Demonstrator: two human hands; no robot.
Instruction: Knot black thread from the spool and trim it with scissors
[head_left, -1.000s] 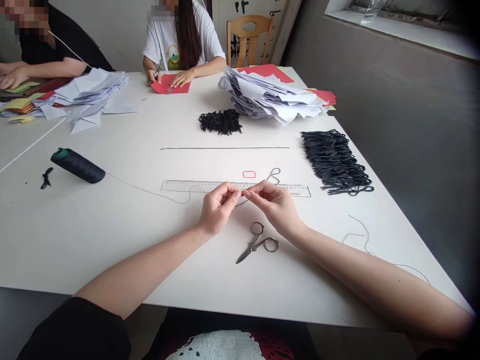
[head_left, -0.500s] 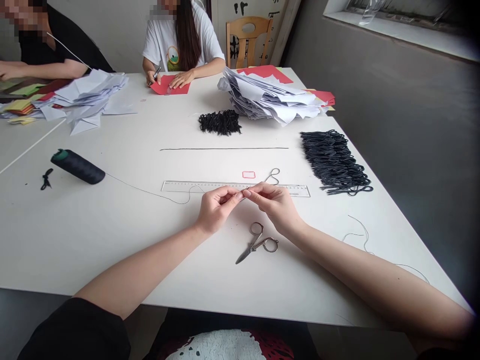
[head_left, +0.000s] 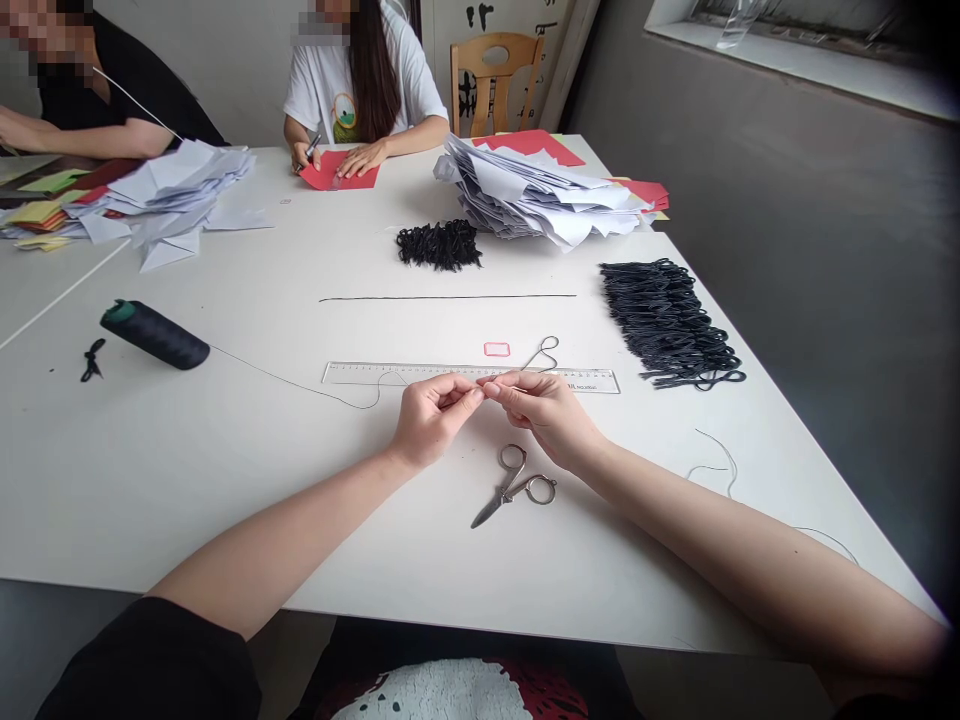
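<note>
Fingertip to fingertip, my left hand and my right hand meet above a clear ruler. Both are closed in a pinch. A thin dark cord with a looped end sticks out beyond my right fingers; its pinched part is mostly hidden. From a spool of black thread on the left, a fine thread runs across the table to my left hand. Open scissors lie below my hands. A small red-outlined rectangle is just past the ruler.
A straight dark cord lies beyond the ruler. Bundles of black looped cords and shorter black loops sit farther back. Paper stacks stand behind. One person writes on red paper; another person sits left.
My right hand has turned slightly and its fingers have shifted a little at the pinch, uncovering more ruler print. My left hand stays nearly still.
</note>
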